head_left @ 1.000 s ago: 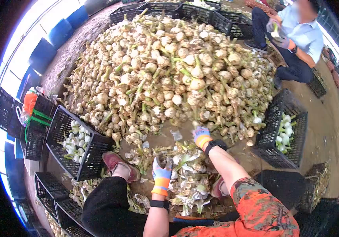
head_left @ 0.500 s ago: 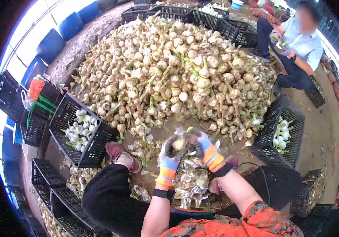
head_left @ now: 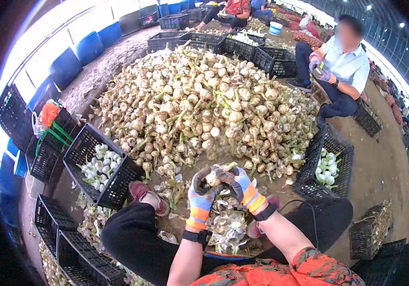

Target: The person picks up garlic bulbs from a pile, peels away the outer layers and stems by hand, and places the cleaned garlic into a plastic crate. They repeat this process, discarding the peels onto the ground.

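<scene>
Two gloved hands, left (head_left: 199, 193) and right (head_left: 240, 185), close together around one garlic bulb (head_left: 212, 178) at lower centre, held over the husk heap (head_left: 228, 224) so peelings drop there.

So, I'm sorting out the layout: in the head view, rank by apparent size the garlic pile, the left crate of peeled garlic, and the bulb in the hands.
1. garlic pile
2. left crate
3. bulb, smallest despite being nearest
</scene>
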A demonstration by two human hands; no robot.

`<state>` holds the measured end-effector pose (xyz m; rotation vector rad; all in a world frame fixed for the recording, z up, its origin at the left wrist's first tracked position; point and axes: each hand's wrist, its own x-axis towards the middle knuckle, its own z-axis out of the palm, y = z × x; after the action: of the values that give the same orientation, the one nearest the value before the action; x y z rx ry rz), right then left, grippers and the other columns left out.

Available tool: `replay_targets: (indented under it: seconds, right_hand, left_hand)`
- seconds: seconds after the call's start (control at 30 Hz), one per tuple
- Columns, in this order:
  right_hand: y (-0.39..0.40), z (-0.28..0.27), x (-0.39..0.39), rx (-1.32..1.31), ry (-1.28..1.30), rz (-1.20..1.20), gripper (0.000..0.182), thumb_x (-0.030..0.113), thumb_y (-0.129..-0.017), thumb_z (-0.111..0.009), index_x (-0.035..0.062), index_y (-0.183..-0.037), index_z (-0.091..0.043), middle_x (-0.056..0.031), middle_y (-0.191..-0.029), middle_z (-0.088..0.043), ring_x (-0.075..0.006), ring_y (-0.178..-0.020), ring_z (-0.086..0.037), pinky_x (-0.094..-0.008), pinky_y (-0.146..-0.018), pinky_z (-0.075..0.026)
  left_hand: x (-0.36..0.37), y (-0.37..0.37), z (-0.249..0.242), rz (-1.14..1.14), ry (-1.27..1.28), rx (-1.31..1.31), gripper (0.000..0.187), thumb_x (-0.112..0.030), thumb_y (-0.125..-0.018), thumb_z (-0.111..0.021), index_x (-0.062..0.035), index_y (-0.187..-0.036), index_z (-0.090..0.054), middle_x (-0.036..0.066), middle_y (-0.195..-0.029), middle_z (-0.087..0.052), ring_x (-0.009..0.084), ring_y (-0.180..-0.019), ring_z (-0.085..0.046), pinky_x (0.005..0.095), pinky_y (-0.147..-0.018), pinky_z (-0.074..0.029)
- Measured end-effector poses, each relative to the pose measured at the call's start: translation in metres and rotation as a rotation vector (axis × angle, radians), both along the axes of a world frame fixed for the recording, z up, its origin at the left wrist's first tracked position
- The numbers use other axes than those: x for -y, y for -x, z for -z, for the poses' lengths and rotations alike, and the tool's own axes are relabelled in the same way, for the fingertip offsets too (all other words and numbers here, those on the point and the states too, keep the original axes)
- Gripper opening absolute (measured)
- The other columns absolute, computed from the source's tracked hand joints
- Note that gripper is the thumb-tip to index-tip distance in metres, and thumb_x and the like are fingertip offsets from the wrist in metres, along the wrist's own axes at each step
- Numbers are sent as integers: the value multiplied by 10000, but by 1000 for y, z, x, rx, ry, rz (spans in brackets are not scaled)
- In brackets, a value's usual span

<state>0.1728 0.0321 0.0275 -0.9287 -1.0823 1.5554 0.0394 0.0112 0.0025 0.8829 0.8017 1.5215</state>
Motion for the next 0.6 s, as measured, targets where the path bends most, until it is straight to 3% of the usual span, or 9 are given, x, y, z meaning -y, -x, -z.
replay_targets:
  seconds: [0.23,0.37,0.4,0.43,0.5,0.53,0.57,0.6]
  right_hand:
    - [-2,-12,11,-193,67,-109,265,86,-797,-630,25,-1051,-581,-43,-966,-633,-113,-865,-598,-245,-767,-467]
    - [2,-20,4,-196,69,-19,220,121,-810,-625,8,-995,-592,-25,-907,-642,-82,-799,-583,-232,-714,-464]
    - [4,-37,11,4,-83,27,217,163,-810,-631,0,-950,-599,-10,-824,-639,-81,-761,-582,-221,-685,-457]
    - [3,-33,12,5,-82,30,217,163,-810,-631,0,-950,-599,-10,-824,-639,-81,-761,-582,-221,-685,-457]
    - [-1,-15,8,155,-144,22,172,196,-826,-633,28,-858,-621,2,-778,-583,-91,-692,-526,-230,-647,-417]
    - [-7,-4,6,156,-251,-3,177,180,-808,-651,23,-888,-628,1,-764,-608,-89,-707,-549,-228,-659,-433]
    - [-5,-8,6,156,-251,-8,177,180,-808,-651,23,-888,-628,1,-764,-608,-89,-707,-549,-228,-659,-433]
    - [-3,-13,7,47,-98,-17,180,162,-806,-650,13,-905,-628,-11,-788,-624,-87,-730,-561,-226,-668,-441]
  left_hand:
    - [1,6,-16,-22,3,102,492,106,-700,-648,-9,-1154,-497,102,-1127,-567,202,-1008,-565,332,-851,-491]
    - [-3,5,-1,-59,-12,115,567,147,-647,-662,-4,-1153,-458,105,-1141,-524,207,-1009,-552,325,-865,-479]
    - [-2,5,0,-123,-131,-152,574,149,-638,-663,-8,-1150,-459,104,-1142,-521,210,-1015,-549,329,-877,-474]
    - [-2,5,1,-185,-250,-421,581,150,-629,-664,-12,-1147,-459,103,-1143,-518,213,-1022,-547,333,-888,-469]
    - [-4,1,-4,-237,-323,-296,554,78,-640,-727,-27,-1136,-504,87,-1111,-559,178,-985,-558,316,-873,-470]
    - [-1,2,-8,-152,-204,-122,532,83,-653,-715,-26,-1131,-506,89,-1120,-555,177,-974,-561,312,-874,-469]
    - [1,4,-9,-70,-83,52,511,88,-667,-702,-26,-1125,-507,90,-1129,-550,175,-962,-564,308,-874,-468]
    - [0,5,-7,-72,-107,-10,452,61,-741,-651,-37,-1152,-489,87,-1127,-553,171,-936,-574,302,-821,-498]
